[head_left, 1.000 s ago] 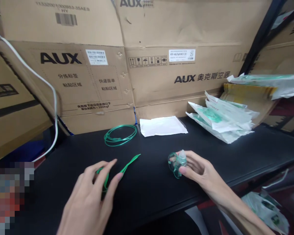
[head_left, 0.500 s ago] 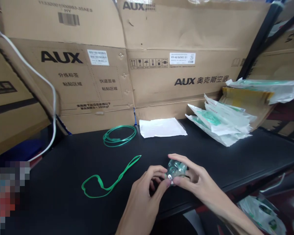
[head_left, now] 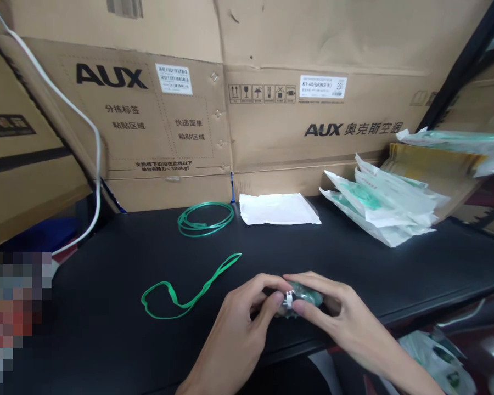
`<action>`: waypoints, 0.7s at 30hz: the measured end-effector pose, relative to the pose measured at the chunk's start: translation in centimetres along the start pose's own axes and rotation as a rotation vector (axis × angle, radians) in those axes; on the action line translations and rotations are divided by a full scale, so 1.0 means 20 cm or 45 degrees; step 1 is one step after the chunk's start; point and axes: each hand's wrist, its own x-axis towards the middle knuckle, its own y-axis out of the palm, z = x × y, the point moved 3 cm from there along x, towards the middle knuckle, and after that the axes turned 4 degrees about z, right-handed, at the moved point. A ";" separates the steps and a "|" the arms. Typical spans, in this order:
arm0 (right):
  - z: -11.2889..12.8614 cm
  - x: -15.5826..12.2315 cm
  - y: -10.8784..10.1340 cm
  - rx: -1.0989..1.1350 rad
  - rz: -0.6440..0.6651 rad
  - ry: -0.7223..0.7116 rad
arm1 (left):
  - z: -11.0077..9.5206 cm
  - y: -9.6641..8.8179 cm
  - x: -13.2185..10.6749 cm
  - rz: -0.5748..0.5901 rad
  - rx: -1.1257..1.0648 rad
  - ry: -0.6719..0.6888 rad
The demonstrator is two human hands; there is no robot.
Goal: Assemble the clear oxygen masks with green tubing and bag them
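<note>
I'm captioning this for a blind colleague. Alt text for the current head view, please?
The left hand and right hand hold a translucent green piece over a black table. A green strap lies to their left; behind are a coiled tube, white packet, pile of pouches and cardboard.

Bare left hand (head_left: 247,315) and bare right hand (head_left: 337,307), slender fingers (head_left: 268,311), slim bare right forearm (head_left: 389,354) narrowing toward the wrist, black area (head_left: 294,378) at the lower edge, possibly clothing.
</note>
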 end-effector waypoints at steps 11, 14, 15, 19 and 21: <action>-0.02 0.01 0.02 -0.002 -0.133 -0.061 | 0.00 0.03 0.01 -0.251 0.075 0.077; -0.02 0.01 0.03 -0.024 -0.174 -0.067 | -0.01 0.03 0.00 -0.201 0.141 0.115; -0.02 0.01 0.03 -0.041 -0.175 -0.075 | -0.02 0.04 0.00 -0.184 0.177 0.111; 0.00 0.00 0.03 -0.224 -0.160 -0.166 | -0.01 0.03 -0.01 -0.174 0.256 0.034; 0.00 -0.01 0.04 -0.351 -0.144 -0.229 | 0.00 0.03 -0.01 -0.168 0.192 -0.015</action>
